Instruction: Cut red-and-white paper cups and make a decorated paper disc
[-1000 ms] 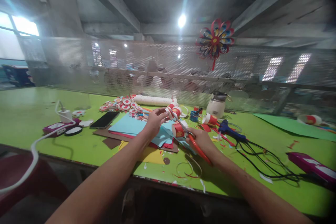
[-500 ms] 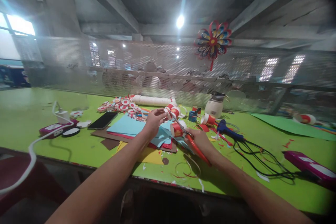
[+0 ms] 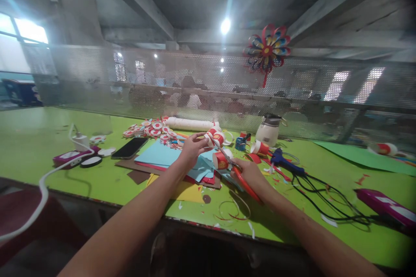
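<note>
Both my arms reach forward over the green tabletop [image 3: 48, 156]. My left hand [image 3: 191, 149] is lifted, its fingers pinched on a red and white paper cup [image 3: 216, 137], which sits at about 1 o'clock from that hand. My right hand [image 3: 248, 173] is lower, closed around the red plastic handles of the scissors [image 3: 242, 180]; the thin metal blades point up to 11 o'clock, toward the cup. Under my hands lie flat sheets of blue paper [image 3: 159, 154], smooth and overlapping. At 3 o'clock from my right hand lies a blue glue gun [image 3: 284, 160].
</note>
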